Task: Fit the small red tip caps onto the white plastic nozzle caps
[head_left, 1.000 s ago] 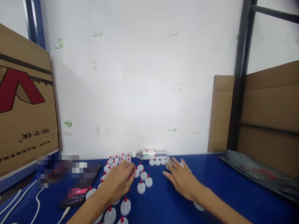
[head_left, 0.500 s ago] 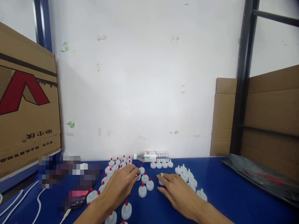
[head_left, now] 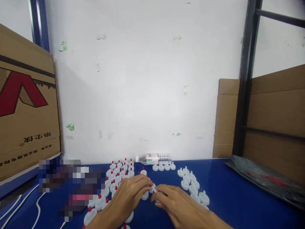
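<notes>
At far left stands a large brown cardboard box point(head_left: 26, 95) printed with a red angular logo. Thin white cables point(head_left: 38, 203) lie beside a pixelated patch on the blue bench point(head_left: 219, 184). Next come rows of round white plastic caps with pointed red tips point(head_left: 116, 171), upright and close together. The left hand point(head_left: 134, 192) reaches over some of them, fingers bent and bunched; whether they grip anything cannot be told. Behind the hands, a clear plastic bottle with a white cap point(head_left: 153, 159) lies on its side near the wall. The right hand point(head_left: 171, 202), just beside the left, has its fingers clamped on a white plastic cap with a bare nozzle point(head_left: 154, 190), mostly covered. Further right sit similar bare-nozzled white caps point(head_left: 185, 184), then a dark grey plastic bag point(head_left: 259, 178).
</notes>
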A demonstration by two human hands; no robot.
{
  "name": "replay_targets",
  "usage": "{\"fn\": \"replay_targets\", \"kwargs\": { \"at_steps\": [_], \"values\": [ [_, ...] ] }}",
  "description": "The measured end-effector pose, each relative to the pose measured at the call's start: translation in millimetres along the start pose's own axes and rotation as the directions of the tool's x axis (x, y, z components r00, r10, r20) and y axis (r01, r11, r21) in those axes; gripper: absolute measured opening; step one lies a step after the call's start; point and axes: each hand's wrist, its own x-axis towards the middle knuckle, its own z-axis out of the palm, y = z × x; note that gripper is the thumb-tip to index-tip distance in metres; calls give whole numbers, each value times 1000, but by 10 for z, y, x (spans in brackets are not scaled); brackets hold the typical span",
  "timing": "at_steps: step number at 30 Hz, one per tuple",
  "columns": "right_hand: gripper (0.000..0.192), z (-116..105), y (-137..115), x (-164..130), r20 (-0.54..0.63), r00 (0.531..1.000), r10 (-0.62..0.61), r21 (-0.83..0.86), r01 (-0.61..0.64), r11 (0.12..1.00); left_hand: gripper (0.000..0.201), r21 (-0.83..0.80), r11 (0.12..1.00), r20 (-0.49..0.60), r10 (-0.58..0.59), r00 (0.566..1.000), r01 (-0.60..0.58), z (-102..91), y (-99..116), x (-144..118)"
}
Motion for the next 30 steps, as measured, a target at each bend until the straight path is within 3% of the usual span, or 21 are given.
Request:
{"fn": "replay_targets", "kwargs": {
  "at_steps": [6, 10, 13, 19, 24, 30],
  "values": [
    [34, 24, 19, -7, 51, 999, -20, -51, 23, 998, 21, 6, 1000, 78, 23, 997, -23, 10, 50, 6],
    [44, -4, 1, -6, 58, 998, -22, -149, 31, 988, 12, 271, 962, 165, -20, 986, -26, 18, -7, -17],
    [43, -31, -24, -4, 82, 996, -21, -189, 36, 981, 17, 411, 912, 283, -116, 952, -10, 10, 10, -25],
    [29, -16, -35, -20, 102, 989, -108, -243, 130, 961, 26, 352, 936, 423, -185, 887, 27, -19, 163, -3],
    [18, 19, -49, -7, 91, 986, -142, -235, 160, 959, 18, 257, 962, 443, -203, 873, 94, -44, 190, -2],
    [24, 38, -30, 18, -36, 999, 29, -102, -33, 994, 24, 355, 927, 376, -262, 889, 123, -326, 79, 92]
  ]
}}
